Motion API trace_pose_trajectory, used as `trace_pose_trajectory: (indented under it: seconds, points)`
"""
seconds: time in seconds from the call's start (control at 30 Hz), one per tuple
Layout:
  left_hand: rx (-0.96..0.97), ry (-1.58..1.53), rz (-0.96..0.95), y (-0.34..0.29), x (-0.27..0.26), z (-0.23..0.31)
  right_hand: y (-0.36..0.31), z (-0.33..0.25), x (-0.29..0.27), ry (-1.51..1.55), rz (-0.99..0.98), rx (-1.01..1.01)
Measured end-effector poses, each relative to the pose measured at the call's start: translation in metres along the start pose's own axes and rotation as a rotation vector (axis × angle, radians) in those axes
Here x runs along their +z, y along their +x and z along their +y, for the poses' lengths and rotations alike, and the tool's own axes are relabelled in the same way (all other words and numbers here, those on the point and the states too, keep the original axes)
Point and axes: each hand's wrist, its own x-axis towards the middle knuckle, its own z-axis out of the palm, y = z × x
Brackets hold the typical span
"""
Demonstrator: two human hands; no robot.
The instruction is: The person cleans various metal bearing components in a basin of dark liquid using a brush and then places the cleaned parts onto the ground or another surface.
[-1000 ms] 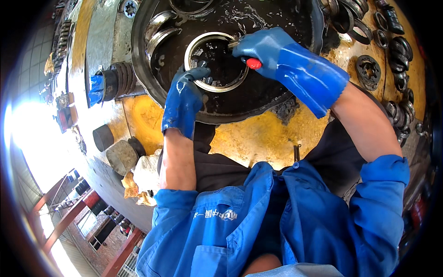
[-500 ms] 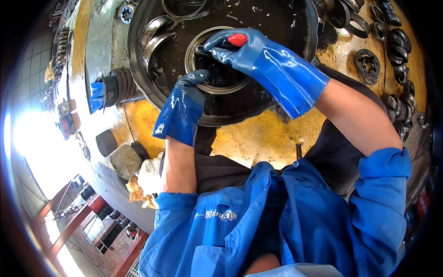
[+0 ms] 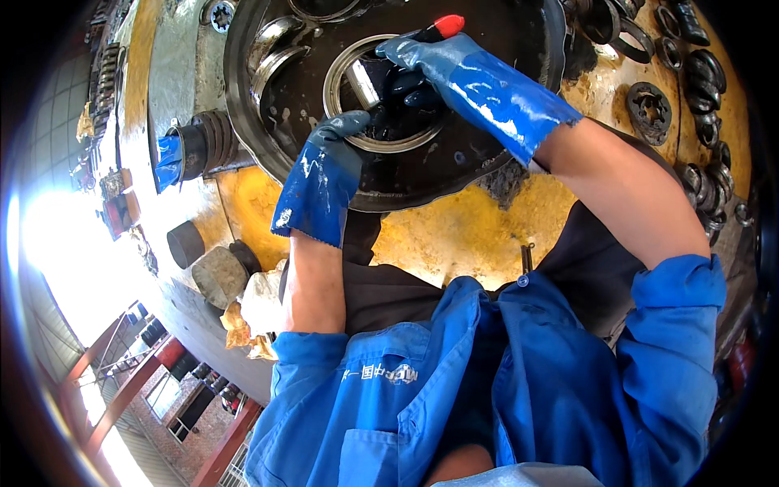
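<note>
A round metal ring (image 3: 335, 77) with a pale rim sits in a large dark basin (image 3: 243, 122) of dark liquid. My left hand (image 3: 337, 134), in a wet blue rubber glove, grips the ring's near-left rim with its fingertips. In my right hand (image 3: 430, 69), gloved the same way, is a scraper (image 3: 369, 84) with a broad, shiny metal blade and a dark, red-ended handle. Its blade reaches down inside the ring. The right fingers partly hide where blade and handle meet, and the blade's lower edge is lost against the dark interior.
More metal rings (image 3: 280, 65) lean at the basin's left side. A notched disc (image 3: 648, 112) lies right of the basin, near several dark rings (image 3: 704, 81). Stacked cylindrical parts (image 3: 215, 146) stand left, near a dark cylinder (image 3: 186, 243). A yellow stained surface (image 3: 454, 235) lies below.
My right hand has moved slightly up and right, and the scraper has turned so its shiny blade shows. My left hand has shifted slightly upward while staying at the ring's rim.
</note>
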Motion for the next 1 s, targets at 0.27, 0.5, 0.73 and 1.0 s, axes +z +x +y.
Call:
trace_pose_trajectory:
  seconds: [0.27, 0.5, 0.73, 1.0]
  points:
    - [0.223, 0.497, 0.036, 0.004, -0.007, 0.000, -0.005, -0.002, 0.000, 0.010, -0.125, -0.003]
    - [0.220, 0.337, 0.040, -0.001, -0.001, 0.009, -0.004, -0.002, 0.006, 0.177, -0.160, 0.122]
    - [0.066, 0.133, 0.125, 0.005, 0.007, 0.018, -0.002, -0.001, 0.006, 0.022, -0.280, 0.117]
    - [0.002, 0.463, 0.095, -0.008, 0.063, 0.032, -0.018, -0.043, 0.016, -1.018, -0.463, -0.037]
